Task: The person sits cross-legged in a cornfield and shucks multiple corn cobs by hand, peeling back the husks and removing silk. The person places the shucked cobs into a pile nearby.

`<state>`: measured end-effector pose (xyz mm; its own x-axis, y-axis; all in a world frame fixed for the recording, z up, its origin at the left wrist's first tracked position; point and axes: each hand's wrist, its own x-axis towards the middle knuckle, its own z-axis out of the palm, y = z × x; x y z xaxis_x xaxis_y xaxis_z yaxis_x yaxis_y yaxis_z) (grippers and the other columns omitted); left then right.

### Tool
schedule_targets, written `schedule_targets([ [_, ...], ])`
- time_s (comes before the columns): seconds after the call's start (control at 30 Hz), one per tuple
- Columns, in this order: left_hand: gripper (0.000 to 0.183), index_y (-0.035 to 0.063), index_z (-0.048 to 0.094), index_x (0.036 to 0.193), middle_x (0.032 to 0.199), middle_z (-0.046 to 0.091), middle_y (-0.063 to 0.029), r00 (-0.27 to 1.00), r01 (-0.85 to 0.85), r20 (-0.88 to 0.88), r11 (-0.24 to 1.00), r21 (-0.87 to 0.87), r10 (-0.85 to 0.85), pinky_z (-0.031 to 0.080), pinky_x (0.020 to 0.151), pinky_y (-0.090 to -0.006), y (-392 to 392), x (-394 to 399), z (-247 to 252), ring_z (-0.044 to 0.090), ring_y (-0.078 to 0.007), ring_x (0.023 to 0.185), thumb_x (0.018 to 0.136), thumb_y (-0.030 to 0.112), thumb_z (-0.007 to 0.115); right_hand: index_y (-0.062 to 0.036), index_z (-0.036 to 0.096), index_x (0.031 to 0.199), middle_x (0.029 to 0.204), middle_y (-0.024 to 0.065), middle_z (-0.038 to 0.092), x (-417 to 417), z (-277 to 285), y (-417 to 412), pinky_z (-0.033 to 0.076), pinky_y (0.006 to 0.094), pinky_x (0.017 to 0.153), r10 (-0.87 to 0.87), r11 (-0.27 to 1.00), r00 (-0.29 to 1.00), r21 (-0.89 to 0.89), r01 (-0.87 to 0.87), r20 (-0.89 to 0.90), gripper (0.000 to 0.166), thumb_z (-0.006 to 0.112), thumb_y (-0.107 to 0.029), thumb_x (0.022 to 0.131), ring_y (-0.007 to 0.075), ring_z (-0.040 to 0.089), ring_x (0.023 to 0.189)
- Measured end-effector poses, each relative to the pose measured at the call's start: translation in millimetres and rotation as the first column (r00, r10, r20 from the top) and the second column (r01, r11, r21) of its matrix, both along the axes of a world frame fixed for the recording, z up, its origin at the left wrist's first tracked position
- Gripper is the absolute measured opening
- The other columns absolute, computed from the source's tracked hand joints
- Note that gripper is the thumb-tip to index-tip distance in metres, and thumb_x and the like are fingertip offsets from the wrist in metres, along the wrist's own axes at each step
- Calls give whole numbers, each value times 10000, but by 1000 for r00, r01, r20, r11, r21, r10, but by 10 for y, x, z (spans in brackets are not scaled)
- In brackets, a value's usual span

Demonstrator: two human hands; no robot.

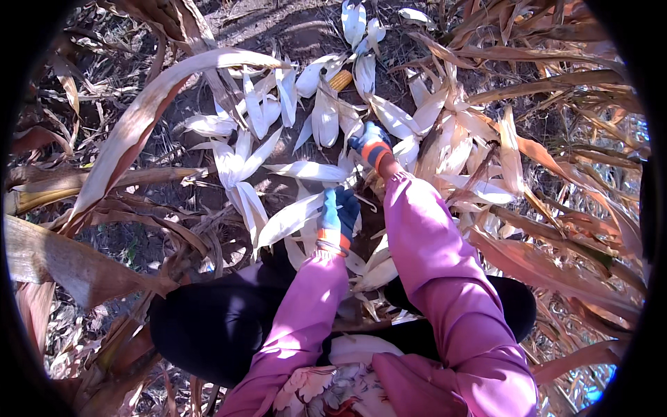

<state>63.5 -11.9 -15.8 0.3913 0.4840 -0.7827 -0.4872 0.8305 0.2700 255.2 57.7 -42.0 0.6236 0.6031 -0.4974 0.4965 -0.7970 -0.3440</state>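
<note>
My left hand [338, 213], in a blue work glove with an orange cuff, is low over the husks in front of my knees. A pale dry corn husk [291, 221] extends leftward from beside its thumb; whether the fingers grip it is hidden. Farther forward and to the right, my right hand [373, 142] wears a matching glove. Its fingers reach in among pale husks, and what they touch is unclear. Beyond it, an ear of yellow corn [341, 80] shows bare kernels above its peeled husk [326, 114].
Opened husks [237, 161] litter the soil ahead. A heap of husks [453, 135] lies on the right. A long dry corn leaf [130, 130] arches across the left side, above a fallen stalk [104, 185]. More dry leaves [563, 276] crowd the right edge.
</note>
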Motion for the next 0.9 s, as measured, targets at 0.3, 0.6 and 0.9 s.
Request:
schedule_targets([
  [0.3,441,89,561,932,1030,524,-19,984,-123,140,985,119,106,344,865,-332,140,-27,289,455,-177,958,816,494,431,-35,568,908,801,48,557,-589,697,-950,440,253,543,-119,649,223,94,755,-968,181,546,-157,777,135,534,659],
  [0.6,555,37,454,1110,961,543,-91,997,-49,-43,966,254,62,455,762,-374,219,-177,917,539,-235,848,744,432,589,13,474,1098,946,54,540,-1115,1031,-1540,406,242,748,249,729,318,393,560,-915,423,588,-171,735,126,511,827],
  [0.9,316,8,566,860,732,569,-49,915,218,-403,886,410,-39,452,556,-299,134,-330,1146,527,-141,628,750,300,612,-9,397,1171,1014,122,523,-1353,1186,-1868,414,295,781,296,787,809,610,94,-507,639,669,-220,633,193,512,901],
])
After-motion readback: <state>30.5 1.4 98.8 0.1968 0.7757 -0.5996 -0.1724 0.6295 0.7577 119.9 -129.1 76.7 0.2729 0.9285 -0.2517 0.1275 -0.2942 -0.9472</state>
